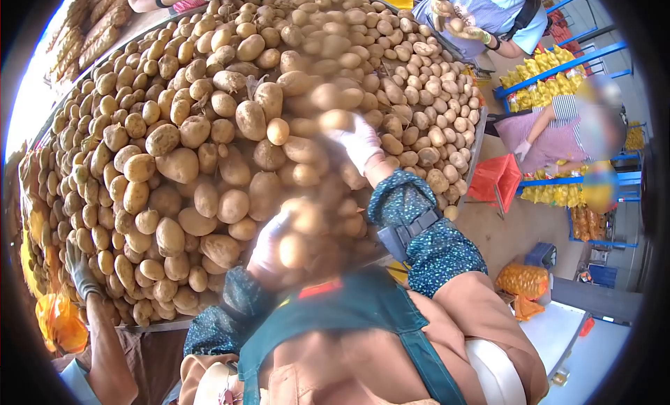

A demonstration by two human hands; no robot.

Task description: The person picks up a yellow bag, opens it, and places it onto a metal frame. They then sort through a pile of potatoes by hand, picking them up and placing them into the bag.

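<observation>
A huge heap of brown potatoes [209, 146] covers a wide table [150, 327] in front of me. My left hand [269, 248], in a white glove with a dark patterned sleeve cover, is low on the near slope of the heap and closes around a blurred potato [293, 250]. My right hand [359, 145], also white-gloved, reaches farther up the heap and rests among potatoes, close to a blurred one [335, 119]. Motion blur hides its fingers, so I cannot tell its grip.
Other people work around the table: a gloved hand [80, 269] beside an orange net bag [59, 321] at lower left, and a person holding potatoes [457, 26] at upper right. On the right are a red crate [497, 181], blue racks of yellow bags [551, 70] and an orange mesh sack [525, 279].
</observation>
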